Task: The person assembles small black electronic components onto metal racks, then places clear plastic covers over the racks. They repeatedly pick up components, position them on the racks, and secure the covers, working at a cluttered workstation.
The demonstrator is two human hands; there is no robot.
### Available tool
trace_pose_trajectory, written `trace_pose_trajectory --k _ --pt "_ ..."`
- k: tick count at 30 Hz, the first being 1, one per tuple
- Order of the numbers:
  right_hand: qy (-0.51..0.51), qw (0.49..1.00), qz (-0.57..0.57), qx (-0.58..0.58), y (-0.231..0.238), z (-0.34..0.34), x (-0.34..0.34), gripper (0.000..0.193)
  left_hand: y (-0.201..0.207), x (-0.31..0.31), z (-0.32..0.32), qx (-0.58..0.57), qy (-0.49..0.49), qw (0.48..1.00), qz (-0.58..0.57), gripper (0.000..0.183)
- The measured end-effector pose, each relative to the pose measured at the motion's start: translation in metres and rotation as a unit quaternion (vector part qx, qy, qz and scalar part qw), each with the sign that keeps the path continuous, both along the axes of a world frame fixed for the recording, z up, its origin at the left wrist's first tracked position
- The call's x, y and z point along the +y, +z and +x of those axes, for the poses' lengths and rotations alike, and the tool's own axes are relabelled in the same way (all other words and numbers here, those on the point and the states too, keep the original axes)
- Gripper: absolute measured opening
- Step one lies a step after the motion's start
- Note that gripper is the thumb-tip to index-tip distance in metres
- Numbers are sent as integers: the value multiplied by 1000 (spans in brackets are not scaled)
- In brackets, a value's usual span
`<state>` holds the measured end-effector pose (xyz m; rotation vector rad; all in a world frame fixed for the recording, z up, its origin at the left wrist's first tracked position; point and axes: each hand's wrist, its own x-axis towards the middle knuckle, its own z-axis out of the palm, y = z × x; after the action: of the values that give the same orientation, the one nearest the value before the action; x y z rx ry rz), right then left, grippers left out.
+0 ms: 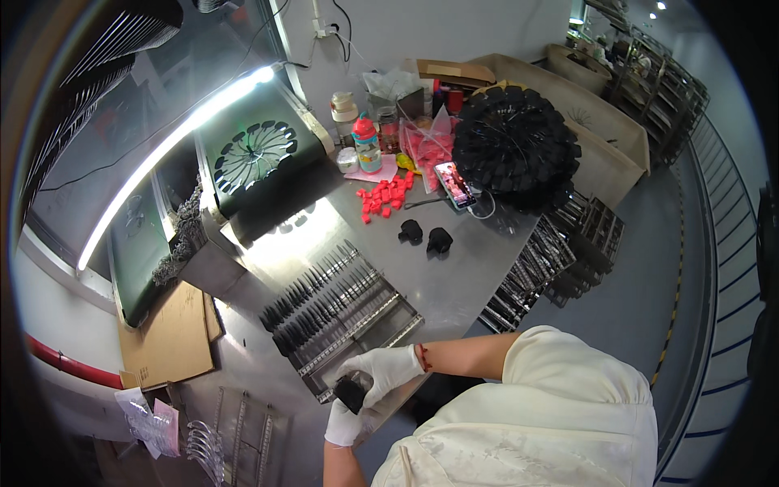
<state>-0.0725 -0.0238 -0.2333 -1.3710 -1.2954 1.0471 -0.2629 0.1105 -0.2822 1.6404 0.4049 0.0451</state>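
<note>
Both my hands wear white gloves and meet at the near end of a metal rack. A small black piece of unclear kind is between them. My right hand, with a red bracelet at the wrist, curls thumb and fingers around it. From below, my left hand closes at its lower end; the fingertips are partly hidden. Thin dark blade-like pieces stand in rows across the far part of the rack, while bare slotted bars show in its near part. Two black lumpy pieces lie farther off on the metal table.
Small red pieces lie scattered beside a phone on a cable. Behind them are bottles and a large round black stack. A lit tube lamp slants at left. More racks lean beyond the right edge.
</note>
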Motion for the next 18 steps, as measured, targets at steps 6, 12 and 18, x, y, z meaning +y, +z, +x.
trace_pose_trajectory --k 6,12,18 --pt "-25 952 44 301 -15 -26 12 56 6 -6 -7 -98 54 992 -49 33" --pt "50 758 61 647 -27 -4 42 69 -7 -3 -19 -157 281 935 -149 31" --pt "-82 945 36 314 -42 -13 103 60 -67 18 -24 -65 544 821 -161 40"
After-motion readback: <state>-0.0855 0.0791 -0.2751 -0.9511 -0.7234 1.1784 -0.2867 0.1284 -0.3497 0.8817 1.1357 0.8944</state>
